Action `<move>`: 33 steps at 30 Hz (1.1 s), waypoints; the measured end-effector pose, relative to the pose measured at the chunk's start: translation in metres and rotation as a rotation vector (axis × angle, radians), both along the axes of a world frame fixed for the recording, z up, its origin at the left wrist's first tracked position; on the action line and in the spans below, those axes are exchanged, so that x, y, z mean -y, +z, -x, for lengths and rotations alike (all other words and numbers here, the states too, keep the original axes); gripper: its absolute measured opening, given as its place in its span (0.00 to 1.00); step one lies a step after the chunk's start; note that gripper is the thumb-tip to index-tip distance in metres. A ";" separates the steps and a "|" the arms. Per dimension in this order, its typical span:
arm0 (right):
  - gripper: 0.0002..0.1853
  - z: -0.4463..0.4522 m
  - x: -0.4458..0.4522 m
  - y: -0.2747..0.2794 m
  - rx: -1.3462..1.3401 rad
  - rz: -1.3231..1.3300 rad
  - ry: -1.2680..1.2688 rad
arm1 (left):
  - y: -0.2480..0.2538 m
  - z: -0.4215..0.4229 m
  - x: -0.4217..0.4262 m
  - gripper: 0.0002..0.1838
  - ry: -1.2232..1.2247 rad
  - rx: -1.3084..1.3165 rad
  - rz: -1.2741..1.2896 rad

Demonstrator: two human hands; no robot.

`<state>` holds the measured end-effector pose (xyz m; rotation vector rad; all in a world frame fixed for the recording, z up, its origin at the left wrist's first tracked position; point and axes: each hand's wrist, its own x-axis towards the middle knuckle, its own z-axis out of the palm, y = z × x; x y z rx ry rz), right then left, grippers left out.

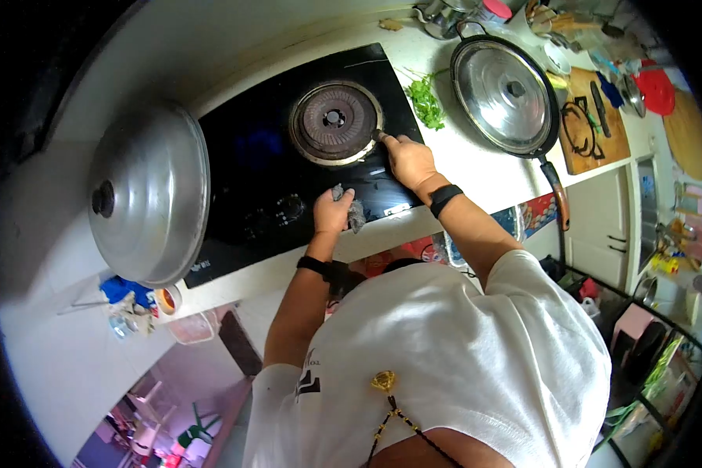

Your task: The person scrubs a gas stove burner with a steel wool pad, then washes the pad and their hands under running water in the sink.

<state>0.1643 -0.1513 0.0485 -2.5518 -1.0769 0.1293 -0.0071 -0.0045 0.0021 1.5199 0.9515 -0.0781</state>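
My left hand [333, 210] is closed around a crumpled grey cloth or scouring pad [356, 217] near the front of the black glass stove [249, 187]. At the right rim of the round burner [337, 123], my right hand [409, 161] is closed, thumb and fingers together at a small dark piece [376, 135]. Whether that piece is loose or part of the burner I cannot tell. The burner is brown and ridged, with a metal ring around it. Wet-looking streaks show on the glass beside my right hand.
A large domed metal lid [152, 195] stands on the stove's left side. To the right are green herbs [426, 101], a lidded frying pan [503, 93] with its handle past the counter edge, and a wooden cutting board [612, 144] holding a knife [599, 108] and black pan supports [577, 129].
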 end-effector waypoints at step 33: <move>0.13 -0.019 -0.035 -0.026 -0.121 -0.381 -0.329 | 0.027 -0.008 0.008 0.15 0.126 -0.003 0.043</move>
